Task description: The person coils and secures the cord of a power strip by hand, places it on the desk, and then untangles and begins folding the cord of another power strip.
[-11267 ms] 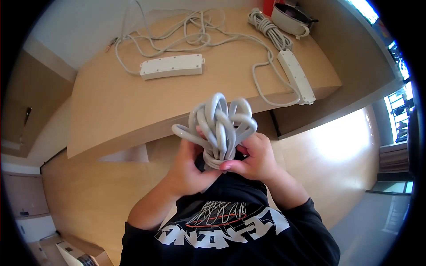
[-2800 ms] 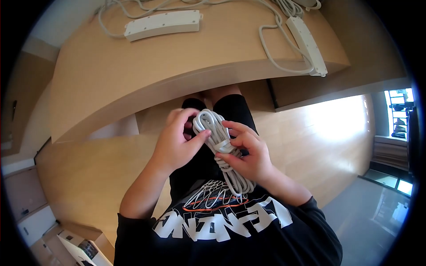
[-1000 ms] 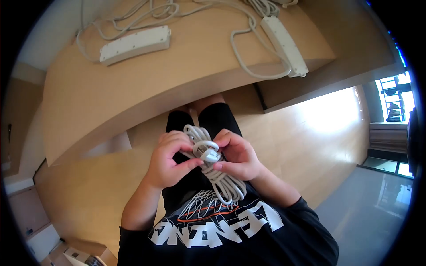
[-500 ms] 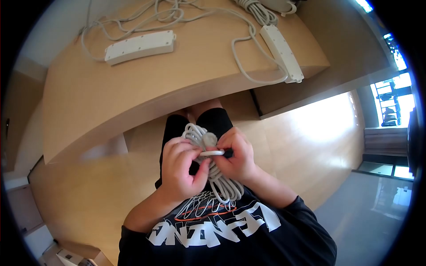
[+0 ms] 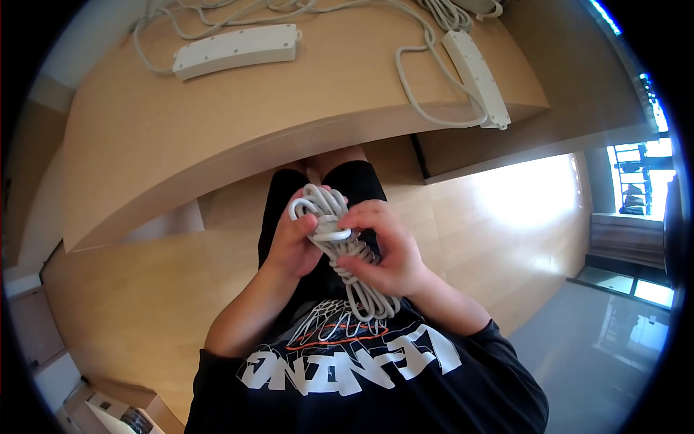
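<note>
A bundle of light grey cable (image 5: 367, 297), wound round its middle, lies slantwise between my hands above my lap. My left hand (image 5: 295, 235) grips the bundle's upper end, the thumb on top of the loops and fingers behind. Around the bundle's right side my right hand (image 5: 387, 249) is curved, its fingers and thumb on the cable near a raised white loop. On the desk, a white power strip (image 5: 237, 50) lies at the left with its cable trailing behind. Another white power strip (image 5: 477, 78) lies at the right, close to the desk's front edge.
The wooden desk (image 5: 238, 108) curves across in front of me. A coiled cable (image 5: 447, 14) and part of a pale pot (image 5: 484, 7) are at its back right. An open box (image 5: 119, 412) stands on the floor at the lower left.
The bundle was a looser bunch of loops at first and is now long and wound. Since half a second ago, my left hand has shifted to its upper end, and my right fingers have spread somewhat.
</note>
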Tool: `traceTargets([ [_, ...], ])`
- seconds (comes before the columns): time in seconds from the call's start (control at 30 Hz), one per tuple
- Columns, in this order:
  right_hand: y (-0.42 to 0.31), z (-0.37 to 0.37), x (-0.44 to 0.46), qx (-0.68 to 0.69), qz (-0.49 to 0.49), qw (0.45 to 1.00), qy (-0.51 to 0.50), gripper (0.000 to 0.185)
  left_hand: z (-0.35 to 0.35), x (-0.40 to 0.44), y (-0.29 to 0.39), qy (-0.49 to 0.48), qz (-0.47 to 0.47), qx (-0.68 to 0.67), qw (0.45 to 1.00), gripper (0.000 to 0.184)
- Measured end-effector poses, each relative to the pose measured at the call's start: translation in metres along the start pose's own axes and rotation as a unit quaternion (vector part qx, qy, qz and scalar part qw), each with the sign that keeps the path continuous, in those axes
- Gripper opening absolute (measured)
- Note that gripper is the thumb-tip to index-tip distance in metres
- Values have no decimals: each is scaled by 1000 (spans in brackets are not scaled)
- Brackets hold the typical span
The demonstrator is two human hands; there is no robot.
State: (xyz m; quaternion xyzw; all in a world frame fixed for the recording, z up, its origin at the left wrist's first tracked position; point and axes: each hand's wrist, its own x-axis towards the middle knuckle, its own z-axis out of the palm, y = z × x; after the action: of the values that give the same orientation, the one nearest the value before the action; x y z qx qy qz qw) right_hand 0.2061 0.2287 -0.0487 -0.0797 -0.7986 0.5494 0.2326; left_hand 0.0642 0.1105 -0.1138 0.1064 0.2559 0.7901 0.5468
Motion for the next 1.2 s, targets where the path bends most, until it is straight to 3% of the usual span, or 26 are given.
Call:
traceTargets([
  [0.07,-17,-6,0,-19,13,999,-34,61,-5,1,-5,-5,40,-6,999,56],
  [0.1,-6,-12,-12,-2,17,996,-87,88,3,1,-3,30,51,21,998,51],
  [0.2,-7,-16,-31,170,155,973,-17,105,15,-2,6,69,63,4,996,46],
  [0.23,-7,-17,-34,286,247,924,-59,111,20,-2,9,82,66,-12,994,41],
  [0.33,-17,-19,-27,210,286,914,-196,103,35,0,19,114,30,-6,993,40],
  [0.37,-27,-19,-24,131,291,929,-187,90,30,0,16,105,49,24,993,51],
  [0.5,-29,-25,-18,99,296,938,-150,72,42,-3,30,34,119,67,990,78],
  [0.6,-45,-28,-12,105,301,934,-163,75,56,-7,38,-15,156,116,981,75],
  [0.7,-60,-29,-11,70,229,952,-191,79,62,-6,47,-23,110,18,994,65],
  [0.8,-57,-29,-19,129,177,958,-187,84,76,-8,51,29,109,5,994,48],
  [0.83,-52,-30,-24,138,158,958,-196,92,84,-8,52,42,111,10,993,34],
  [0.93,-49,-35,-30,328,183,917,-135,100,82,-2,52,102,66,-33,992,31],
  [1.0,-45,-45,-24,203,132,967,-84,105,88,-3,49,113,71,-26,991,30],
  [1.07,-61,-54,-11,189,142,969,-78,108,91,-3,45,108,76,-10,991,31],
  [1.2,-45,-59,-21,307,113,940,-96,115,98,1,57,105,135,-17,985,37],
])
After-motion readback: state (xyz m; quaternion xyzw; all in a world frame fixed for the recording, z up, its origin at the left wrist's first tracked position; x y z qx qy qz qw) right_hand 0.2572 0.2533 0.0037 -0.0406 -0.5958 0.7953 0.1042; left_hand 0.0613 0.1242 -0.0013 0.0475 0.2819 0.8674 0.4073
